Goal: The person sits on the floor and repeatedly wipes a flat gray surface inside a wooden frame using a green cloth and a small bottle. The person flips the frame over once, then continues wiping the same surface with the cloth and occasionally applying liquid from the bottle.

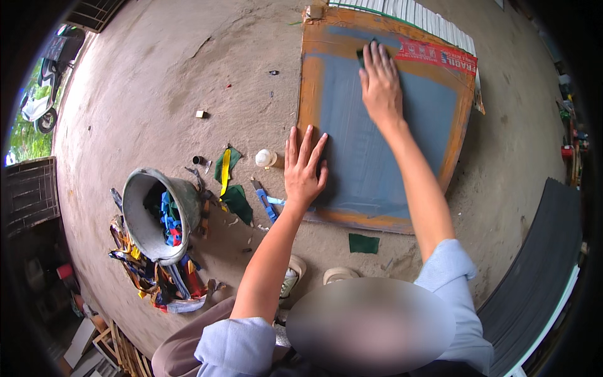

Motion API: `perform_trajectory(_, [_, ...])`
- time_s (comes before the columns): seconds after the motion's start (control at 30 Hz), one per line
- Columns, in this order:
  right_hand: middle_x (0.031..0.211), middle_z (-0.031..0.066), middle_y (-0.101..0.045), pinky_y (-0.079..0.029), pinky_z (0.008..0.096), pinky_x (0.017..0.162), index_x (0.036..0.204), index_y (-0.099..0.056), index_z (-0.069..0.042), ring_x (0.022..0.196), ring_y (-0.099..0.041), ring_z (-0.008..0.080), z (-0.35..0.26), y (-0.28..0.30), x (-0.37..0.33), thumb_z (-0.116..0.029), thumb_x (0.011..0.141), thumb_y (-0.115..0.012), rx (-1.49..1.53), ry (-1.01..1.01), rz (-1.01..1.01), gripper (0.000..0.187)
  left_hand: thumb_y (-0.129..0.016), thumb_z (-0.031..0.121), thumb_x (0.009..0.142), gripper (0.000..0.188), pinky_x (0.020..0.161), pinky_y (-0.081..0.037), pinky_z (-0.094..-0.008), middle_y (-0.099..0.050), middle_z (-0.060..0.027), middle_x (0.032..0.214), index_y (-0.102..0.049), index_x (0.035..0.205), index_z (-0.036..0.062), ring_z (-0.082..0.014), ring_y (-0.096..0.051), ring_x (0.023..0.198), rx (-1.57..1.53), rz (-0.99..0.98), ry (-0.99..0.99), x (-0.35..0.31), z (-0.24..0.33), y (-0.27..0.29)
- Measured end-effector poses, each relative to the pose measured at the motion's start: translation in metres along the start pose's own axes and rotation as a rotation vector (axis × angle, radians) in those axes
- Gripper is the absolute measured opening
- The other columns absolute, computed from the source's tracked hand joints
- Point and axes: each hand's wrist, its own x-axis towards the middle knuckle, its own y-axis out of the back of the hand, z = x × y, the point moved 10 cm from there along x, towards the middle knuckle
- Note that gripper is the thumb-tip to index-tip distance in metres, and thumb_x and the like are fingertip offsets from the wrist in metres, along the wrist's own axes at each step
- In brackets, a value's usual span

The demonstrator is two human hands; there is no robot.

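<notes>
On the grey panel (389,151) I had the left hand (304,173) spread across the left edge, the right hand (382,85) flat over a green pad (360,58) near the far edge; hard pushing risked skewing the panel

The head-worn fisheye camera faces down and forward from above the forearms (267,257), framing the left hand (304,173), right hand (383,91), board (383,157) and surrounding floor (157,81).

To the left of the board (383,157), passage is obstructed by a white-topped bottle (266,158), a blue cutter (266,204) and, farther out, a grey bucket (139,210). To the board's right, room is offered over the floor (509,144); its far edge is bordered by white strips (421,17).
</notes>
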Motion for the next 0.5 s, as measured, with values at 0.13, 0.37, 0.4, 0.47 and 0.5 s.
perform_trajectory(0.13, [0.149,0.0145,-0.035,-0.026,0.0436,0.114,0.144,-0.035,-0.003,0.139,-0.032,0.0298,-0.062,0.002,-0.1,-0.016,0.092,-0.052,0.158,0.027,-0.224,0.056,-0.055,0.017,0.083,0.064,0.117,-0.009,-0.0516,-0.023,-0.0068,0.156,-0.038,0.145,0.0208,-0.0335,-0.011,0.146,0.091,-0.061,0.017,-0.003,-0.002,0.0])
perform_trajectory(0.37, [0.148,0.0085,-0.039,-0.031,0.0382,0.114,0.141,-0.041,-0.005,0.138,-0.035,0.0234,-0.114,0.043,-0.263,-0.005,0.087,-0.054,0.238,0.199,-0.543,0.056,-0.051,0.023,0.092,0.067,0.117,-0.008,-0.0524,-0.016,-0.0055,0.158,-0.021,0.15,0.0111,-0.0255,-0.01,0.147,0.129,-0.216,0.017,-0.064,0.006,-0.013])
perform_trajectory(0.4, [0.146,0.0074,-0.042,-0.034,0.0368,0.113,0.138,-0.044,-0.006,0.136,-0.038,0.0224,-0.103,0.047,-0.271,-0.001,0.086,-0.054,0.198,0.3,-0.532,0.054,-0.052,0.018,0.092,0.06,0.116,-0.013,-0.0515,-0.022,-0.0074,0.156,-0.029,0.147,0.0103,-0.0265,-0.015,0.146,0.039,-0.201,0.003,-0.063,0.012,-0.005])
perform_trajectory(0.47, [0.14,0.005,-0.049,-0.04,0.0341,0.11,0.132,-0.052,-0.007,0.131,-0.045,0.0206,-0.076,0.058,-0.263,0.006,0.083,-0.053,0.176,0.344,-0.484,0.051,-0.051,0.017,0.093,0.051,0.116,-0.014,-0.0512,-0.029,-0.0088,0.153,-0.038,0.142,0.0099,-0.0278,-0.019,0.144,-0.135,-0.242,0.038,-0.065,0.0,0.008])
perform_trajectory(0.5, [0.137,0.0039,-0.053,-0.043,0.0327,0.108,0.129,-0.056,-0.009,0.127,-0.049,0.0198,-0.059,0.065,-0.245,0.009,0.081,-0.052,0.189,0.284,-0.447,0.051,-0.05,0.017,0.094,0.047,0.116,-0.015,-0.0511,-0.032,-0.0095,0.151,-0.043,0.139,0.0098,-0.0285,-0.022,0.144,-0.224,-0.267,0.054,-0.069,-0.006,0.017])
